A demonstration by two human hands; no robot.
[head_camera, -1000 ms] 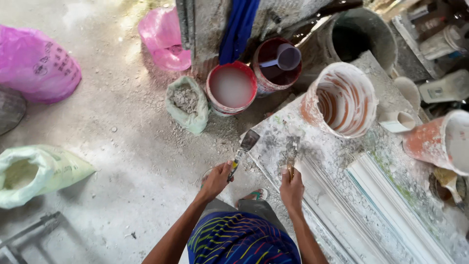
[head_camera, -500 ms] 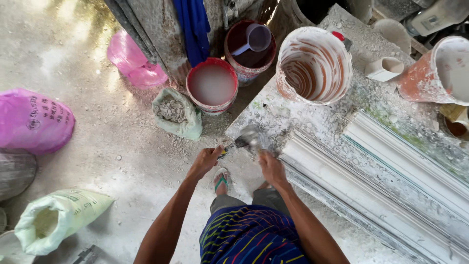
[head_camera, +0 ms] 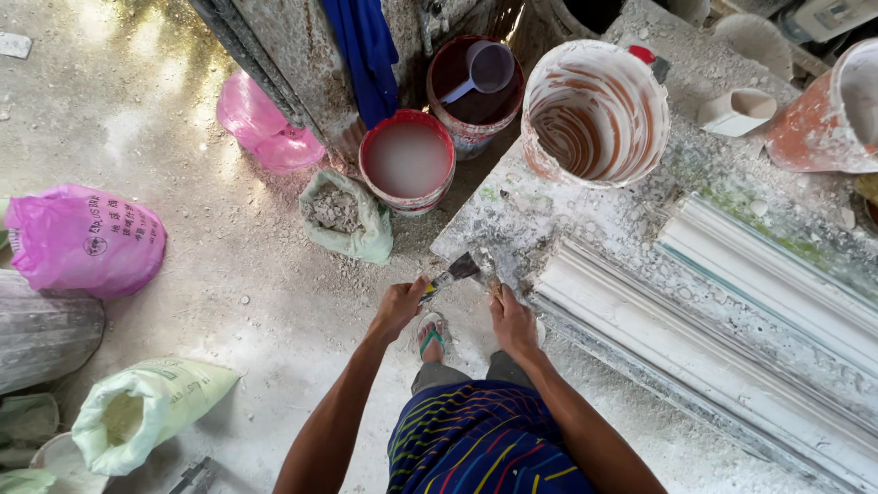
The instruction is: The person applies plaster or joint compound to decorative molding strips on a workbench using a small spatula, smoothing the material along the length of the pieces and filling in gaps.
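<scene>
My left hand (head_camera: 400,306) grips a putty knife (head_camera: 455,273) by its yellow handle, its dark blade over the near corner of a plaster-crusted workbench (head_camera: 521,215). My right hand (head_camera: 512,320) holds a second scraper (head_camera: 487,267) whose blade meets the first at that corner. Long white plaster cornice mouldings (head_camera: 695,352) lie along the bench to the right of my hands.
A plaster-stained bucket (head_camera: 594,110) stands on the bench. On the floor are a red bucket of milky water (head_camera: 407,160), a dark bucket with a scoop (head_camera: 476,78), a small open sack of grit (head_camera: 343,215), pink bags (head_camera: 84,240) and a pale green sack (head_camera: 146,412).
The view has swung so the bench sits further right. Both hands came together at the bench corner, and the two blades now touch.
</scene>
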